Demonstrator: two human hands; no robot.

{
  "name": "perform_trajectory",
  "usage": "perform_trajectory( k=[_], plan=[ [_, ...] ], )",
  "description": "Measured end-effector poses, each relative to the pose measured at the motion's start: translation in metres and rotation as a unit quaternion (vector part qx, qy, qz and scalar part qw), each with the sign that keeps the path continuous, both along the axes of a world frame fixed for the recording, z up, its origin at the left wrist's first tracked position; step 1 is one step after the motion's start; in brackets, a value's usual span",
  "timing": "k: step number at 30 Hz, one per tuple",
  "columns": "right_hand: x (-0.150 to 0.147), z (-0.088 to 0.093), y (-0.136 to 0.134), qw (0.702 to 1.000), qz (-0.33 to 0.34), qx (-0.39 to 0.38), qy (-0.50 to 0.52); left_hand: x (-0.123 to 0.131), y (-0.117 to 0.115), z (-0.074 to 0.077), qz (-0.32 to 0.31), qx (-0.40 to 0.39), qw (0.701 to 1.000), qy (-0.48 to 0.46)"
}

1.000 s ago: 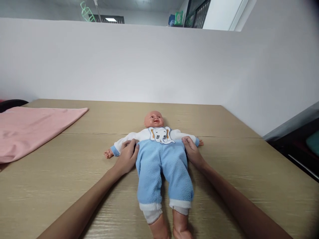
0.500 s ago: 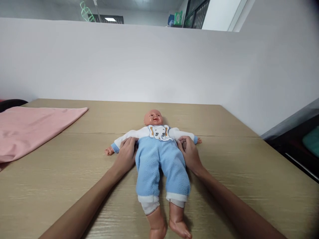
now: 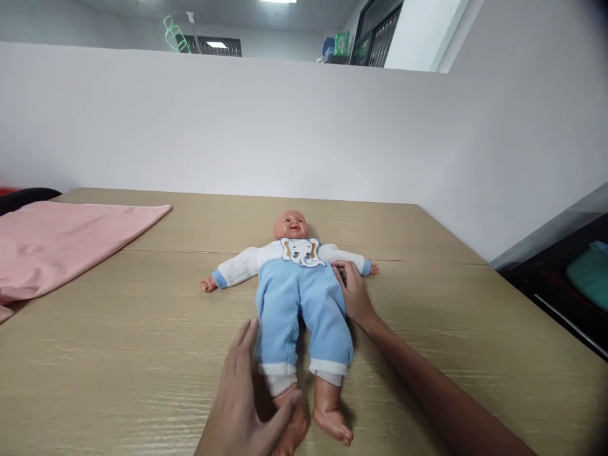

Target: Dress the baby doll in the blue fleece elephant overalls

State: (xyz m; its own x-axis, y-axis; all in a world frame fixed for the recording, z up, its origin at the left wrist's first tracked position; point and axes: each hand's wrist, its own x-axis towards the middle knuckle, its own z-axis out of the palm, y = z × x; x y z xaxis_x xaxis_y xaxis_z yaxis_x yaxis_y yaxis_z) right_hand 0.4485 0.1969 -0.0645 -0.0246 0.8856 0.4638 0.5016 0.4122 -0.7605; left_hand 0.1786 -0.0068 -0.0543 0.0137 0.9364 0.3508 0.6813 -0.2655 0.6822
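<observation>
A baby doll (image 3: pixel 291 225) lies on its back with arms spread, its feet toward me. It wears a white top with an elephant face on the chest and fleecy light blue trousers (image 3: pixel 280 304) with white cuffs. My left hand (image 3: pixel 240 396) is open, thumb and fingers apart, beside the doll's lower leg on the left; the thumb passes over the bare foot and hides part of it. At the right side of the waist, my right hand (image 3: pixel 355 292) has its fingers curled on the edge of the blue trousers; the fingertips are partly hidden.
A pink cloth (image 3: pixel 71 244) is spread over the left part of the wooden table (image 3: pixel 142 354). Behind the table stands a low white wall (image 3: pixel 266 126). A dark object with a teal cloth (image 3: pixel 589 275) is beyond the right edge.
My left hand has left the doll's waist, moved down toward me to its lower leg and opened. My right hand stays at the waist. The view has shifted slightly.
</observation>
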Motion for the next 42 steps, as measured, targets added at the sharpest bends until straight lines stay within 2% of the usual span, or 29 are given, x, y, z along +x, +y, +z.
perform_trajectory(
  k=[2, 5, 9, 12, 16, 20, 24, 27, 30, 36, 39, 42],
  plan=[
    [-0.001, -0.001, 0.0, 1.0, 0.004, -0.002, 0.001, -0.003, -0.015, -0.015, -0.036, 0.005, 0.999, -0.012],
    [-0.002, 0.0, 0.0, 1.0, 0.013, -0.005, -0.001, -0.01, -0.023, -0.022, -0.031, -0.039, 0.998, -0.04],
    [-0.003, 0.001, 0.0, 1.0, 0.023, -0.007, -0.003, -0.014, -0.023, -0.012, -0.014, -0.067, 0.995, -0.074],
    [-0.002, 0.0, 0.001, 1.0, 0.028, -0.008, -0.007, -0.011, -0.021, -0.003, -0.019, -0.073, 0.996, -0.052],
    [-0.001, -0.002, 0.002, 0.999, 0.034, -0.009, -0.011, -0.011, -0.02, 0.001, -0.018, -0.028, 0.999, -0.017],
    [-0.001, -0.002, 0.002, 0.999, 0.039, -0.01, -0.016, -0.016, -0.023, -0.018, 0.012, 0.021, 0.999, -0.021],
    [-0.001, -0.002, 0.002, 0.999, 0.04, -0.009, -0.017, -0.015, -0.031, -0.047, 0.027, -0.003, 0.999, -0.044],
    [-0.001, -0.002, 0.002, 0.999, 0.041, -0.008, -0.017, -0.011, -0.033, -0.057, 0.035, -0.03, 0.997, -0.065],
    [-0.001, -0.002, 0.002, 0.999, 0.042, -0.008, -0.019, -0.01, -0.029, -0.051, 0.042, -0.034, 0.996, -0.067],
    [0.0, -0.002, 0.002, 0.999, 0.043, -0.006, -0.028, -0.01, -0.024, -0.024, 0.008, -0.083, 0.995, -0.054],
    [0.0, -0.003, 0.002, 0.999, 0.043, -0.003, -0.033, -0.007, -0.023, -0.019, 0.015, -0.061, 0.996, -0.069],
    [-0.001, -0.004, 0.002, 0.999, 0.039, 0.001, -0.037, -0.006, -0.021, -0.015, 0.0, -0.081, 0.995, -0.056]
  ],
)
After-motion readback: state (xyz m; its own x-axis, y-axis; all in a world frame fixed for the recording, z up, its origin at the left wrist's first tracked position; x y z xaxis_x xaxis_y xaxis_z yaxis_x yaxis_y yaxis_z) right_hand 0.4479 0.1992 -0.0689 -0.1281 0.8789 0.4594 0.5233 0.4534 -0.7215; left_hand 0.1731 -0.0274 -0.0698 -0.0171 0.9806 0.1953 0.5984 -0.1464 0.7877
